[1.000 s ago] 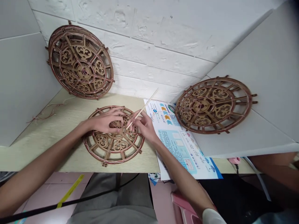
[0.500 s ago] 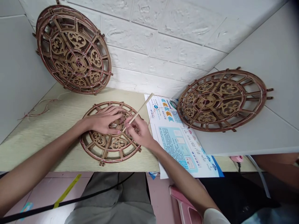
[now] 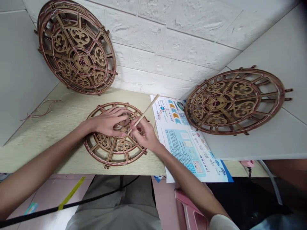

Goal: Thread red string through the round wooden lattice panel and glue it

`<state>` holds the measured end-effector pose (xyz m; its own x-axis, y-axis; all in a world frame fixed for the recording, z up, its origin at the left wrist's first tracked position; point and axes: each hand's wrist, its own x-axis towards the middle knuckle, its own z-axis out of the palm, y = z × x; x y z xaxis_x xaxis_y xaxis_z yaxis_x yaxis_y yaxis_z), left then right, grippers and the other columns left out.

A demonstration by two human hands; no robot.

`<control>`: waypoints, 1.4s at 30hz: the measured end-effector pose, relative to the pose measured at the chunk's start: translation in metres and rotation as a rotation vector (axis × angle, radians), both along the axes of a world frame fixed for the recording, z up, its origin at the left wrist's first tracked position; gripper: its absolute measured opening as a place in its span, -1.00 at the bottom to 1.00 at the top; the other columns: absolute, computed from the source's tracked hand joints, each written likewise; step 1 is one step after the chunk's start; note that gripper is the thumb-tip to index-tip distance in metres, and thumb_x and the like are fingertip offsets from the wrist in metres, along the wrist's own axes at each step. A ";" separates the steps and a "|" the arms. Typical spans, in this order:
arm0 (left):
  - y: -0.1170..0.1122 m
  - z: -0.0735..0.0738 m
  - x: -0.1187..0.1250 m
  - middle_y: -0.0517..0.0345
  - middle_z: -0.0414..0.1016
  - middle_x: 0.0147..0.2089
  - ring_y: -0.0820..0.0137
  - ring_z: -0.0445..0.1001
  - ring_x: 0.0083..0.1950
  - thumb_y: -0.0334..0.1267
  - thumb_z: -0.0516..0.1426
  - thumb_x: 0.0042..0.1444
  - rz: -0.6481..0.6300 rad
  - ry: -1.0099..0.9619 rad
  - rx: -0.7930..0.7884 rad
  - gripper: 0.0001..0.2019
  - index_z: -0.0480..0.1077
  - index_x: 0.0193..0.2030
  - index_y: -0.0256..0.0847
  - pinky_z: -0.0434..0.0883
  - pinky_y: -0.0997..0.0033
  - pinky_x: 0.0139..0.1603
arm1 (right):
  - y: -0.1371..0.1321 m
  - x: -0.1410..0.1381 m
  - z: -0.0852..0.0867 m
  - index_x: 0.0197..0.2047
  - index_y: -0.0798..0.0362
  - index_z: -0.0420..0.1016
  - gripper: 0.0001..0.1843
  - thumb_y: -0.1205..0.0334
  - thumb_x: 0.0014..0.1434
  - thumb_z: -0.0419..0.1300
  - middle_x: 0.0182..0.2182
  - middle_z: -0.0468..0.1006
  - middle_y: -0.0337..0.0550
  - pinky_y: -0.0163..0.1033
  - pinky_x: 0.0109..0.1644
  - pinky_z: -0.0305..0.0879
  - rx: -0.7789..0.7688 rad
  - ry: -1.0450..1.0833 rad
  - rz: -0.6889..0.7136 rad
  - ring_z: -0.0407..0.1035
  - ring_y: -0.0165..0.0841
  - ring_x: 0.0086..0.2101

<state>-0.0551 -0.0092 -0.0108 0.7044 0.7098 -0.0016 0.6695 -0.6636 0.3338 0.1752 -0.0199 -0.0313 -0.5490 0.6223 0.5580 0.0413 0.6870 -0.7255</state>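
Note:
A round wooden openwork wheel point(image 3: 124, 146) lies flat on the table, with reddish and white thread running along its rings and spokes. My left hand point(image 3: 109, 121) rests spread on the wheel's upper left part, fingers stretched out, thumb near the hub. In my right hand point(image 3: 144, 132) a thin pale wooden stick point(image 3: 150, 106) is pinched like a pen. The stick slants up to the right, its lower end at the wheel near the hub, close to my left thumb. My hands hide part of the wheel's middle and upper side.
More threaded wheels point(image 3: 78, 51) lean stacked at the back left against the brick-patterned wall. Another wheel point(image 3: 223, 103) leans at the right panel. Printed sheets point(image 3: 185, 153) lie under my right forearm. Loose thread point(image 3: 46, 108) lies at left. A person's arm point(image 3: 287, 172) shows at far right.
The whole view has shifted slightly. My hands and the stick keep nearly the same place on the wheel.

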 end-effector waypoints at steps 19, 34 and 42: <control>0.000 0.004 0.002 -0.07 0.03 0.52 -0.06 -0.04 0.53 0.30 0.11 0.23 0.014 -0.021 -0.038 -0.49 0.33 -0.04 -0.14 -0.10 -0.24 0.49 | 0.002 -0.003 -0.007 -0.14 0.01 0.23 -0.87 0.26 0.24 0.11 -0.51 0.40 -0.35 -0.34 -0.54 0.37 -0.350 0.116 -0.028 0.41 -0.44 -0.58; -0.001 0.004 0.002 -0.08 0.04 0.51 -0.05 -0.05 0.53 0.26 0.13 0.23 0.015 -0.026 -0.043 -0.52 0.32 -0.04 -0.14 -0.03 -0.17 0.47 | 0.000 0.000 -0.014 -0.19 0.03 0.31 -0.97 0.32 0.28 0.07 -0.42 0.42 -0.24 -0.33 -0.48 0.32 0.048 0.116 -0.103 0.37 -0.47 -0.51; -0.001 0.004 0.002 -0.07 0.06 0.50 -0.06 -0.02 0.51 0.26 0.13 0.23 0.019 -0.032 -0.048 -0.52 0.33 -0.04 -0.14 -0.06 -0.19 0.47 | -0.002 0.001 -0.012 -0.16 0.03 0.33 -0.95 0.34 0.31 0.07 -0.40 0.43 -0.21 -0.32 -0.50 0.29 0.099 0.175 -0.098 0.36 -0.46 -0.52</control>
